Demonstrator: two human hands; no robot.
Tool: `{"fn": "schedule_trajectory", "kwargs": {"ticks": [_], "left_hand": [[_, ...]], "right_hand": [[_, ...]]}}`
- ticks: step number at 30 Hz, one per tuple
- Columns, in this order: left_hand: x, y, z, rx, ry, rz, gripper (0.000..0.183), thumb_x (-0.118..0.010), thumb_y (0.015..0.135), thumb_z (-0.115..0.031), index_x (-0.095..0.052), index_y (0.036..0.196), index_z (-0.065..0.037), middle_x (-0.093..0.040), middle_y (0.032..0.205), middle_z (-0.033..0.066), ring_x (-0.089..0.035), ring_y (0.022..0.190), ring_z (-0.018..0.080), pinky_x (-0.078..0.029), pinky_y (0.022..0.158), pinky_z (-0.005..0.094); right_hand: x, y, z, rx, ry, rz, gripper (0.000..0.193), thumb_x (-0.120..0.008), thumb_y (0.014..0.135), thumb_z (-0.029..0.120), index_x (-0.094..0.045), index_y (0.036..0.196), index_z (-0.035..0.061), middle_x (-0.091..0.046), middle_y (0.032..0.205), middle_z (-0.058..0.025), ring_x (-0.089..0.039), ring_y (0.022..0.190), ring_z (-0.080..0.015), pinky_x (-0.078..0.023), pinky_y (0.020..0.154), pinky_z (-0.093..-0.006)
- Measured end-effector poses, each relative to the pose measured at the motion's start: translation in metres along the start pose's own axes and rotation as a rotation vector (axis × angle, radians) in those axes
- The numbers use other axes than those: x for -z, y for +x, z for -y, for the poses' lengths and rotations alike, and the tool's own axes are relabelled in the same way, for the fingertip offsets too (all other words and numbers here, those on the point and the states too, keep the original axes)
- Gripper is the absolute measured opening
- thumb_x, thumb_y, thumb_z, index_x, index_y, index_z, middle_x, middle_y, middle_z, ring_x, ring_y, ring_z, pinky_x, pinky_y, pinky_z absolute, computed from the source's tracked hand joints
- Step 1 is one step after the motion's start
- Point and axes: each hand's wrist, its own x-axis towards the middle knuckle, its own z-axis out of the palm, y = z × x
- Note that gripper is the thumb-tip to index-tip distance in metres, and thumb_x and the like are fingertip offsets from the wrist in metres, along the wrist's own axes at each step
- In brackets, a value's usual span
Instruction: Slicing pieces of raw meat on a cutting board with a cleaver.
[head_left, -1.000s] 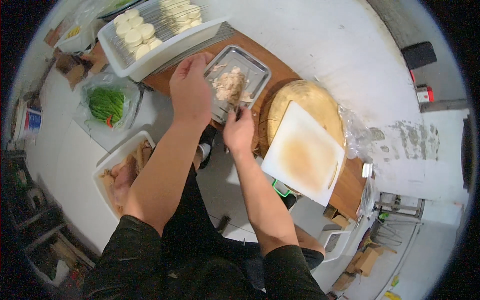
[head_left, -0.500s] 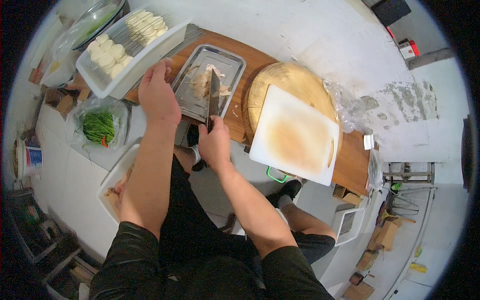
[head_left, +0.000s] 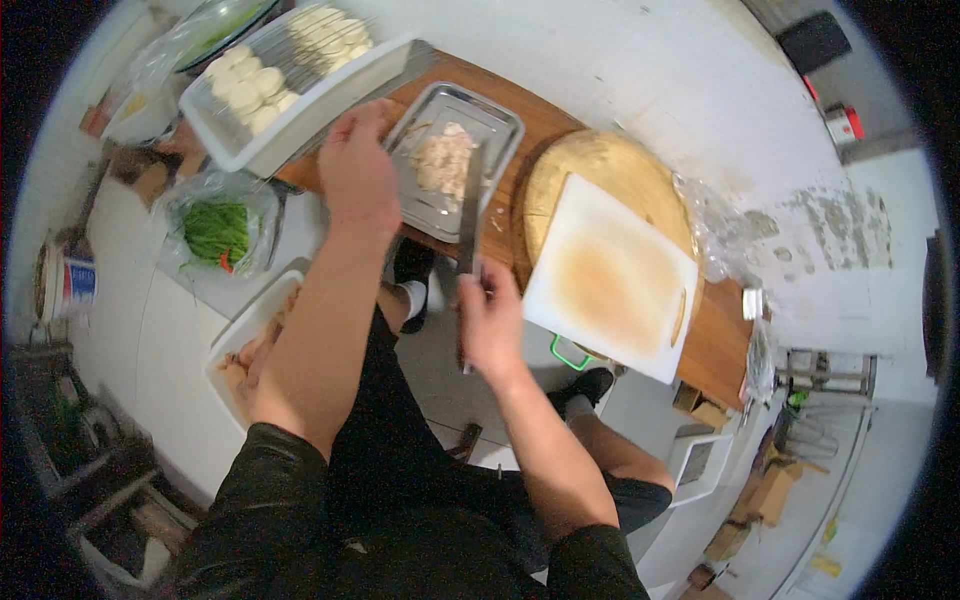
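Overhead view: the left hand point(head_left: 357, 172) grips the near-left edge of a metal tray point(head_left: 497, 108) of pale chopped meat point(head_left: 443, 160) resting on the wooden table point(head_left: 715, 345); the right hand point(head_left: 490, 318) is closed on the handle of a knife point(head_left: 470, 210), blade lying across the tray. Risks: the tray tipping off the table edge; the blade nicking the left fingers

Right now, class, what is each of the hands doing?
Left hand: gripping the edge of the metal tray.
Right hand: closed on a knife.
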Motion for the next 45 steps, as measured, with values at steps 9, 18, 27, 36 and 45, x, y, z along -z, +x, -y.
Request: {"fn": "schedule_trajectory", "kwargs": {"ticks": [9,18,27,36,45], "left_hand": [[0.001,0.003,0.001,0.226,-0.075,0.063,0.021,-0.062,0.100,-0.018,-0.071,0.102,0.001,-0.068,0.100,0.0035,-0.060,0.094,0.0113,-0.048,0.087,0.0270],[0.010,0.003,0.080,-0.595,1.151,0.556,0.033,-0.059,0.088,-0.019,-0.076,0.116,-0.026,-0.065,0.126,0.0047,-0.055,0.123,0.0344,-0.042,0.101,0.0570],[-0.007,-0.005,0.119,-0.299,1.505,0.662,0.054,-0.055,0.090,-0.018,-0.058,0.143,-0.031,-0.034,0.161,0.0139,-0.039,0.145,0.0348,-0.032,0.115,0.0568],[0.018,0.098,0.074,-0.114,1.488,0.587,0.038,-0.052,0.094,-0.034,-0.077,0.095,-0.005,-0.075,0.091,0.0174,-0.072,0.096,0.0357,-0.053,0.094,0.0451],[0.241,0.111,-0.010,-0.188,1.287,0.175,0.039,-0.060,0.096,-0.039,-0.073,0.106,-0.004,-0.076,0.100,0.0144,-0.071,0.091,0.0257,-0.054,0.084,0.0383]], "right_hand": [[0.057,0.031,-0.007,-0.139,0.692,0.115,0.027,-0.055,0.106,0.016,-0.060,0.127,-0.0004,-0.068,0.099,-0.0056,-0.064,0.078,-0.0136,-0.053,0.071,-0.0278],[0.059,0.047,0.005,-0.111,0.681,0.148,0.028,-0.055,0.106,0.016,-0.060,0.130,0.0005,-0.067,0.098,-0.0050,-0.065,0.079,-0.0132,-0.054,0.072,-0.0273],[0.075,0.046,0.008,-0.075,0.706,0.150,0.030,-0.055,0.106,0.018,-0.058,0.130,-0.0005,-0.066,0.098,-0.0061,-0.064,0.078,-0.0141,-0.054,0.072,-0.0274],[0.117,0.030,0.004,-0.042,0.379,0.023,0.032,-0.059,0.105,0.019,-0.062,0.131,0.0014,-0.068,0.092,-0.0028,-0.064,0.079,-0.0116,-0.052,0.073,-0.0263],[0.283,-0.021,-0.073,0.337,-0.964,-0.021,0.034,-0.059,0.101,0.013,-0.060,0.130,-0.0039,-0.065,0.114,-0.0250,-0.062,0.104,-0.0422,-0.050,0.093,-0.0469]]}}
